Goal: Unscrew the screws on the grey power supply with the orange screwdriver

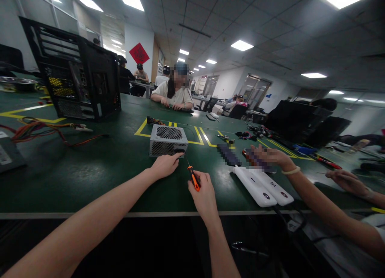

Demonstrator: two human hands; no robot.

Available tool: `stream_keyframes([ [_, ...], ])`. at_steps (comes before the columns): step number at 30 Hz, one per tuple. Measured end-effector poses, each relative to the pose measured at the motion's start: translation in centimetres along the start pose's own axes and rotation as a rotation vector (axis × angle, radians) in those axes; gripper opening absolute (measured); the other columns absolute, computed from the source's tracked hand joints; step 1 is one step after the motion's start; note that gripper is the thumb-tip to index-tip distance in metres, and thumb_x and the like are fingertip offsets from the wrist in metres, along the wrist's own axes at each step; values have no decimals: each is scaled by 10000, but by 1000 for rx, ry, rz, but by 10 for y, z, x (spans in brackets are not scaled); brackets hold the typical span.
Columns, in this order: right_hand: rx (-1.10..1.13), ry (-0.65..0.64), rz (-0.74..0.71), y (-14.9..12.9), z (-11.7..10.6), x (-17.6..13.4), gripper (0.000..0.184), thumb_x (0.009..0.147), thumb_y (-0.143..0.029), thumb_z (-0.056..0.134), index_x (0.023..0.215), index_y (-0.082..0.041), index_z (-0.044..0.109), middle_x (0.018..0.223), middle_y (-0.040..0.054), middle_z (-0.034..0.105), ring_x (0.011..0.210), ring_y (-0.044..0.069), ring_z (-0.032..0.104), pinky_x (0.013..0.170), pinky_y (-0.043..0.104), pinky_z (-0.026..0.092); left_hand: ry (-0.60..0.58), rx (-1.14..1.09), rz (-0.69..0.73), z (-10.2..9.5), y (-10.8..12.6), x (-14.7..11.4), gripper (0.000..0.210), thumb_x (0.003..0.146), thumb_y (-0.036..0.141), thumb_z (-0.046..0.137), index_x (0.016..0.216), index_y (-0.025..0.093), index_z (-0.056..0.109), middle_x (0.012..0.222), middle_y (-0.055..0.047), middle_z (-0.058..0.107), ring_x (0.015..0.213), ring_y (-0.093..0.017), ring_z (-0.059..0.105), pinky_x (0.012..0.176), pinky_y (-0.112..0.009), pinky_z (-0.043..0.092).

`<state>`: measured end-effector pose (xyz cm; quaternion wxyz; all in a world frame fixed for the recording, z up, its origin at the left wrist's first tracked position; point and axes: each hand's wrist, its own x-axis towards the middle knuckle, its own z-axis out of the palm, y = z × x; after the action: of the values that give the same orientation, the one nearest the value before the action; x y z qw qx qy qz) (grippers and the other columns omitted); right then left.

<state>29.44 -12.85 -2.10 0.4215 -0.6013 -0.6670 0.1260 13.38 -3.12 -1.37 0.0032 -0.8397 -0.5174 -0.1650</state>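
Note:
A grey computer power supply unit (168, 134) stands on the green table in front of me, with a perforated top and front. My left hand (165, 166) reaches to its lower front edge, index finger stretched out and touching it near a dark socket. That hand grips nothing that I can see. In my right hand (203, 188) is an orange and black screwdriver (194, 178), held by the handle. Its thin shaft points up and away, and the tip is just right of the unit's front corner. A bundle of cables (155, 121) lies behind the unit.
An open black computer case (105, 85) stands at the left, near loose coloured cables (45, 129) and another power supply (10, 152). White power banks (255, 186) and blurred phones lie at the right, below another person's hand (272, 157). Someone sits across the table.

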Motion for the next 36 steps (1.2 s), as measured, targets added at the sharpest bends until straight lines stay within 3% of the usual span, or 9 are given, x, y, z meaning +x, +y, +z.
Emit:
stream_keyframes([
  [5, 10, -19, -10, 3, 0, 1, 358, 884, -297, 318, 1148, -154, 512, 1021, 105, 574, 928, 195, 569, 813, 337, 434, 16, -28, -6, 2, -5, 2, 386, 873, 329, 314, 1230, 279, 452, 962, -63, 667, 831, -227, 632, 712, -342, 467],
  [9, 77, -44, 39, 4, 1, 2, 364, 905, -310, 253, 1151, -161, 477, 902, 74, 621, 831, 180, 599, 757, 330, 451, 9, -93, -76, 4, -8, 4, 361, 869, 325, 325, 1182, 293, 502, 996, -40, 660, 868, -206, 624, 738, -319, 462],
  [13, 45, -28, -6, 0, 2, 3, 287, 860, -297, 365, 1098, -174, 468, 1015, 88, 575, 914, 196, 581, 768, 339, 461, 7, -154, -88, 4, -10, 5, 366, 873, 339, 321, 1194, 296, 492, 1019, -28, 654, 902, -194, 614, 759, -305, 459],
  [17, -73, 2, -90, -8, 5, 3, 315, 782, -170, 413, 1095, -172, 449, 1090, 118, 521, 918, 212, 588, 733, 344, 474, -9, -168, -102, 2, -9, 6, 377, 874, 344, 325, 1215, 292, 477, 1008, -29, 655, 899, -192, 613, 771, -310, 458],
  [23, -199, -45, -14, -17, -4, 7, 295, 895, -342, 303, 1052, -163, 476, 861, 83, 637, 752, 213, 625, 651, 314, 441, -13, -143, -91, 0, -9, 6, 375, 868, 337, 342, 1215, 290, 475, 991, -34, 656, 869, -189, 617, 749, -299, 461],
  [29, -204, -24, 57, -15, -8, 9, 307, 892, -426, 289, 985, -197, 471, 747, 46, 639, 654, 194, 623, 559, 261, 384, 3, -96, -59, -1, -7, 5, 370, 872, 319, 333, 1214, 289, 471, 1010, -48, 653, 878, -204, 618, 736, -312, 462],
  [33, -191, 11, 18, -15, -2, 8, 230, 834, -343, 422, 1003, -186, 423, 758, 27, 633, 657, 196, 627, 550, 255, 376, -11, -99, -71, -2, -5, 5, 377, 878, 322, 323, 1228, 287, 461, 1011, -50, 650, 875, -198, 619, 736, -307, 462],
  [36, -258, 26, -25, -15, -1, 9, 177, 829, -305, 419, 962, -191, 446, 765, 25, 634, 642, 190, 622, 540, 251, 355, -7, -86, -65, -1, -6, 4, 380, 879, 324, 319, 1235, 291, 450, 984, -52, 655, 853, -204, 623, 717, -316, 466],
])
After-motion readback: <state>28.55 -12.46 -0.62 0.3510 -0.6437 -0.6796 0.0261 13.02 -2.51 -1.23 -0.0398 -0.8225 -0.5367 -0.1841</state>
